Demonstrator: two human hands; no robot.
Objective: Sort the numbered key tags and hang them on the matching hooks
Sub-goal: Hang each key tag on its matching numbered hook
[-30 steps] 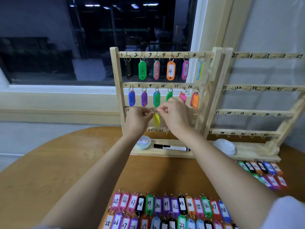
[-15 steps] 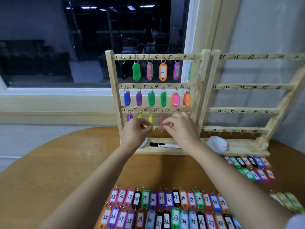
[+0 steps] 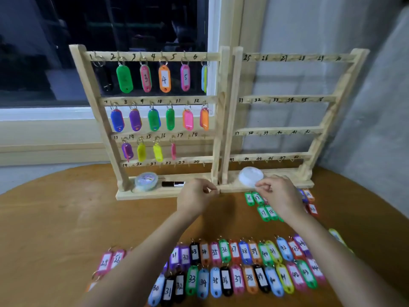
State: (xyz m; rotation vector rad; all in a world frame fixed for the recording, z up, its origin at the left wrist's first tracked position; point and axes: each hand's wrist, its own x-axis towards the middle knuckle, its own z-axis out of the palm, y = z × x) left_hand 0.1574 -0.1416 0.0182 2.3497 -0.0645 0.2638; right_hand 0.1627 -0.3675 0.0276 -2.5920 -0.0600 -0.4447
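Status change: both hands have left the 13–18 rail of the L rack (image 3: pixel 95 103) and dropped to the surface (image 3: pixel 66 218), in front of the rack bases. The pink tag (image 3: pixel 173 151) they were handling now hangs free on hook 16, w/ a purple and two yellow tags on hooks 13–15 beside it. The 17/18 section of the rail (image 3: pixel 188 135) is bare, as is the 19–24 rail below. Judgement: the hang step for no. 16 is done and the next pick has begun. L hand (image 3: pixel 195 197): fingers curled, thumb against forefinger, just in front of the base joint; no tag seen in it, but blur means a grip cannot be confirmed. R hand (image 3: pixel 277 193): fingers curled, hovering directly over the green tags (image 3: pixel 263 212) marked 16, 17, 17, 18, which lie flat on the surface; contact cannot be told. Judgement: a 17 tag is the likely next pick. Remaining stock: the near rows of tags (image 3: pixel 236 280), nos. approx. 25 upward, lie on the surface. The R rack (image 3: pixel 287 98) carries no tags.
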